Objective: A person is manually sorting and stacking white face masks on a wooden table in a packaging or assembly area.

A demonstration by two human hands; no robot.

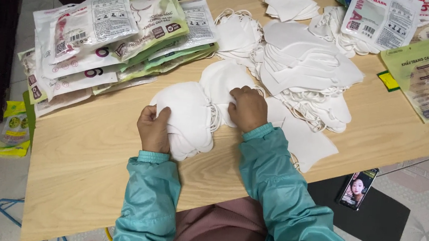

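On the pale wooden tabletop [93, 151], both hands work at a small stack of white face masks [186, 115] that lies near the front edge, just ahead of the teal sleeves. The left hand [153, 129] grips the stack's near left edge, its fingers [159, 114] curled and clamped on the white fabric. The right hand [248, 108] rests knuckles-up on the right side of the stack, fingers bent down onto the masks where the ear loops bunch together; whether they pinch a mask or only press on it cannot be told. Just beyond the hands a larger heap of loose white masks [302, 66] spreads across the middle of the tabletop, touching the small stack. To the left sits a fanned pile of sealed mask packets [113, 39] in white, green and pink. A green packet [427, 79] lies flat at the right edge. Below the tabletop, a phone [357, 188] with a lit screen rests on a dark mat [381, 223] on the tiled floor.
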